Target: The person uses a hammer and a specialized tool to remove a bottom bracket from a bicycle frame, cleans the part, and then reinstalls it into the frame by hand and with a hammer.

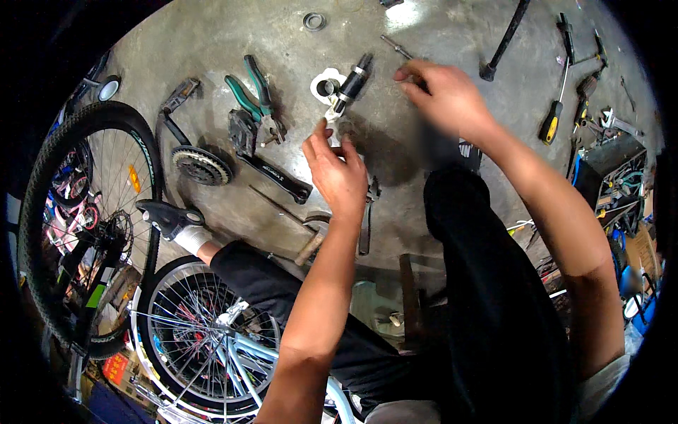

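Note:
My left hand [334,174] is low over the floor, its fingers loosely bent and apart, fingertips just below a white crumpled piece [332,113]. Above it lie a black and silver cylinder [354,83] and a metal ring [327,88] on a white piece. My right hand [446,99] has its fingers curled, slightly blurred, beside a thin metal rod [393,44]; what they hold, if anything, is hidden. Left of these lie green-handled pliers [258,90], a black crank arm [272,175] and a crankset with chainrings [201,165].
A bicycle wheel [39,184] stands at the left, with another [159,325] at lower left. Screwdrivers [551,121], a black bar [508,39] and piled tools [614,177] are on the right. A hammer [308,249] lies between my legs [494,283]; a loose ring [314,21] is far up.

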`<state>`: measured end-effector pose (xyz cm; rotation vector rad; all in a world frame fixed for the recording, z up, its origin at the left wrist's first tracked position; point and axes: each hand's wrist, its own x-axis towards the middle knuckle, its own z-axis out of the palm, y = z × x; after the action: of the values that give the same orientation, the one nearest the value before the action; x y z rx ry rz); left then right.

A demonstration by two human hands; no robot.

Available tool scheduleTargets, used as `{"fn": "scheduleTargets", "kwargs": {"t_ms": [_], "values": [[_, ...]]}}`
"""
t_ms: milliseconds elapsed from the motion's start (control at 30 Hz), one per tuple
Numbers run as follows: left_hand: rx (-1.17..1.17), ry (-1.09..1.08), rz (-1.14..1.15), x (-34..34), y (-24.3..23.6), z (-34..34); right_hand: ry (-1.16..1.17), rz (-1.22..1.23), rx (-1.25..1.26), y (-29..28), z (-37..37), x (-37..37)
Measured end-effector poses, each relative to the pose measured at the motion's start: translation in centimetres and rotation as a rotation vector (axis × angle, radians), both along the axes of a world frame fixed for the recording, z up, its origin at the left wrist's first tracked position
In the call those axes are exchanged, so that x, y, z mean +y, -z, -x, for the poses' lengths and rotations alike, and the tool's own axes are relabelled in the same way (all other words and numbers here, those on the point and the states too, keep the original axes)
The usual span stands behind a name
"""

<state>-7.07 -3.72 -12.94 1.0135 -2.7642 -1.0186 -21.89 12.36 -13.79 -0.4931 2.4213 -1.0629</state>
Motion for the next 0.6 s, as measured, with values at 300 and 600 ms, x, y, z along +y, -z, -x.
{"fn": "scheduleTargets", "kwargs": {"t_ms": [300,600], "values": [[-0.201,-0.077,-0.004,-1.5,1.8,3.5,-0.274,-0.169,0.22,2.4,2.4,-4.2],[-0.242,0.123,0.113,-1.0,2.1,4.6,-0.431,-0.347,0.243,3.0,3.9,-4.9]]}}
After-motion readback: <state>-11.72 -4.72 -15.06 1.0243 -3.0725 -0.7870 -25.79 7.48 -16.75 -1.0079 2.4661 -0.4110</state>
